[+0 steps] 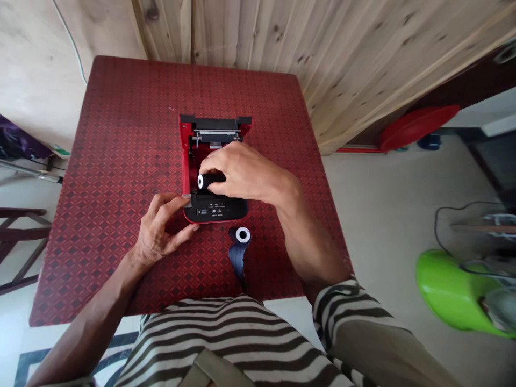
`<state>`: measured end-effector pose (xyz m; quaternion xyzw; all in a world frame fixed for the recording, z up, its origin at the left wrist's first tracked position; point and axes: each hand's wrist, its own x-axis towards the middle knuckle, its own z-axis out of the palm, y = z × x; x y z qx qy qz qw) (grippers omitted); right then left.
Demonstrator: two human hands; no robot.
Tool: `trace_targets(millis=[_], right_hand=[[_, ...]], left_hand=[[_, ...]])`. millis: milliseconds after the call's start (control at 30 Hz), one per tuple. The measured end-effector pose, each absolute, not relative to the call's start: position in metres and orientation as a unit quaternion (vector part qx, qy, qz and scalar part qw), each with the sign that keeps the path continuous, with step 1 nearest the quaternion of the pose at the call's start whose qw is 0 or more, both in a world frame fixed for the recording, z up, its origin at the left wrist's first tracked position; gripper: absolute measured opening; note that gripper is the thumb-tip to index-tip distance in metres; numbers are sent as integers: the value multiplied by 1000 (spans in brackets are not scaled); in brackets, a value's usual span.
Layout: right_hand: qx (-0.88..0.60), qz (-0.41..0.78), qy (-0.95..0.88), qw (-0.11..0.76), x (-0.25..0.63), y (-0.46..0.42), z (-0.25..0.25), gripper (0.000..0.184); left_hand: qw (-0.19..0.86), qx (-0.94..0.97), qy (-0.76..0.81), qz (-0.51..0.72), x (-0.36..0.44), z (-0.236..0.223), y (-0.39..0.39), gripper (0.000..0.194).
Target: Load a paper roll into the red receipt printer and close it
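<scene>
A small red and black printer (215,208) stands on the table with its lid (215,123) raised, baring a metal rod and roller. My right hand (242,169) reaches into its open bay, thumb and fingers wrapped round a dark ribbon roll (205,181) with a white core. Part of that roll is hidden under the hand. At the printer's front left corner, my left hand (161,226) grips the casing, fingers on the side and thumb by the front edge. Between printer and body sits a second dark ribbon roll (243,235) with a loose tail hanging towards me.
The table (133,134) has a red patterned cover. Wooden plank walls (258,37) rise behind it. On the right floor are a bright green tub (443,290) and cables. A dark wooden stool or chair (20,236) stands at the left.
</scene>
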<state>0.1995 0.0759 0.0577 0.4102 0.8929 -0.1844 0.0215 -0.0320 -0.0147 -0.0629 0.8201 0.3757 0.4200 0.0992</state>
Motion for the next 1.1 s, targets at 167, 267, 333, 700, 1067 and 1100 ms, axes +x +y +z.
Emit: trace_targets(millis=[167, 267, 333, 700, 1067, 1100], right_hand=[[419, -250, 867, -104, 219, 55, 86, 15], [450, -337, 781, -274, 252, 41, 90, 18], [508, -344, 692, -381, 278, 42, 77, 22], [638, -310, 581, -400, 305, 72, -67, 53], [674, -260, 583, -373, 309, 33, -61, 55], [680, -252, 577, -376, 312, 19, -55, 52]], left_hand=[[99, 821, 375, 418, -32, -62, -14, 58], [97, 822, 372, 420, -33, -62, -14, 60], [101, 821, 372, 422, -33, -62, -14, 62], [104, 821, 377, 416, -34, -64, -14, 63], [90, 831, 371, 405, -34, -61, -13, 68], [91, 832, 369, 404, -35, -62, -13, 69]])
